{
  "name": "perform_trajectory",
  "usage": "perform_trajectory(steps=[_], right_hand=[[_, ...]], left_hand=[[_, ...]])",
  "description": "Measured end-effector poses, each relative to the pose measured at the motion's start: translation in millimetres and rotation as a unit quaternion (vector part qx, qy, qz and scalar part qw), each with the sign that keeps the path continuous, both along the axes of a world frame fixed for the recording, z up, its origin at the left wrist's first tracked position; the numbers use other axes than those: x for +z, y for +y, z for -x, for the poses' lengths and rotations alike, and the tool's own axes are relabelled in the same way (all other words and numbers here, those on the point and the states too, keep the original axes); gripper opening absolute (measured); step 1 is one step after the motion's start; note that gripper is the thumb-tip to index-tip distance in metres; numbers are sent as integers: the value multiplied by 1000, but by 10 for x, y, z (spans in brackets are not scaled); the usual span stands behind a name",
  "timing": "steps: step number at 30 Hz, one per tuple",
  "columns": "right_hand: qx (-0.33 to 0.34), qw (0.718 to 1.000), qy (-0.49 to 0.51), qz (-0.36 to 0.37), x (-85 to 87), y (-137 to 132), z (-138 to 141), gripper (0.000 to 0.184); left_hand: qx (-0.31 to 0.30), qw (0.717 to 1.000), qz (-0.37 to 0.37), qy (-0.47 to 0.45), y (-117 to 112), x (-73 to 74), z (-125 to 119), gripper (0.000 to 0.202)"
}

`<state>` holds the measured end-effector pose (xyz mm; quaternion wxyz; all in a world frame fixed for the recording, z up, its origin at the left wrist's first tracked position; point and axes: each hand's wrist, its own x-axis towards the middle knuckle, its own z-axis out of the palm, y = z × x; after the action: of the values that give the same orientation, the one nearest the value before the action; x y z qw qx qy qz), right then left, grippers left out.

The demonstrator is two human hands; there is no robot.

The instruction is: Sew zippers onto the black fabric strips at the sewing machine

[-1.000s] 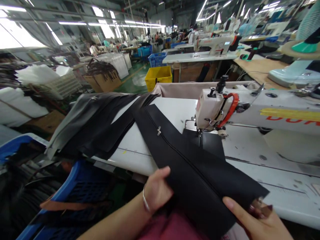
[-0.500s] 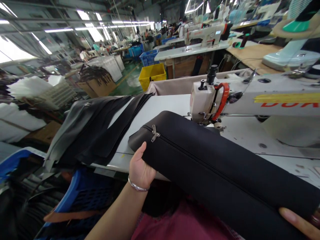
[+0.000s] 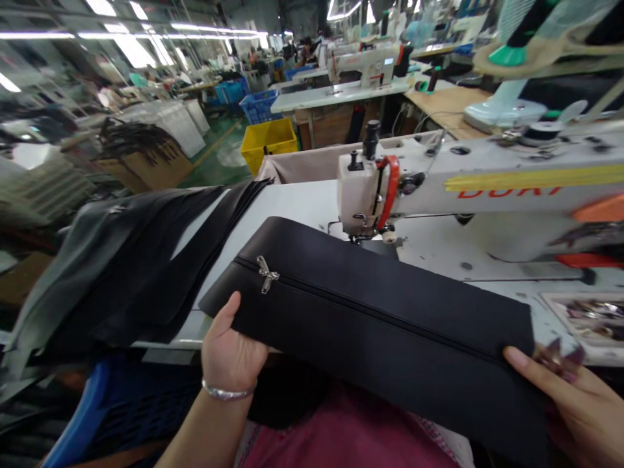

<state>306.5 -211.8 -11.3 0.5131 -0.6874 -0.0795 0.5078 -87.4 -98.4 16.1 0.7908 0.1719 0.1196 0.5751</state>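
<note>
In front of sewing machine [image 3: 368, 195], blk zip panel [image 3: 385, 348] now lies more crosswise vs 1 s ago; zip [image 3: 370, 310] prob. easier to work along. L hand [image 3: 233, 354] part-curled, thumb-gripping left end; R hand [image 3: 578, 393] pinches right end, fingers part-hidden.

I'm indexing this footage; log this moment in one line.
left hand: holding zippered black panel, left end | right hand: holding right end | beyond: sewing machine

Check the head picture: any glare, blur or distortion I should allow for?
Head view, top left: ceiling lights burn out to white. Head view, left edge: the white crate is smeared. Head view, centre: zipper pulls on the black panel look fairly crisp. Head view, edges: wide-angle stretching.
</note>
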Motion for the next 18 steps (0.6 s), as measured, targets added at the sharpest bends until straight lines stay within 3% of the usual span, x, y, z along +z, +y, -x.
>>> perform_trajectory(steps=[3, 6, 10, 18], right_hand=[[6, 999, 31, -33, 117, 41, 57, 66], [33, 996, 34, -76, 130, 28, 54, 57], [48, 993, 23, -110, 133, -7, 46, 47], [58, 990, 8, -130, 242, -27, 67, 46]], left_hand=[[-15, 1000, -11, -14, 25, -79, 64, 48], [0, 1000, -9, -27, 41, -114, 93, 48], [-2, 999, 5, -42, 30, -75, 76, 50], [-8, 991, 9, -131, -10, -17, -8, 47]])
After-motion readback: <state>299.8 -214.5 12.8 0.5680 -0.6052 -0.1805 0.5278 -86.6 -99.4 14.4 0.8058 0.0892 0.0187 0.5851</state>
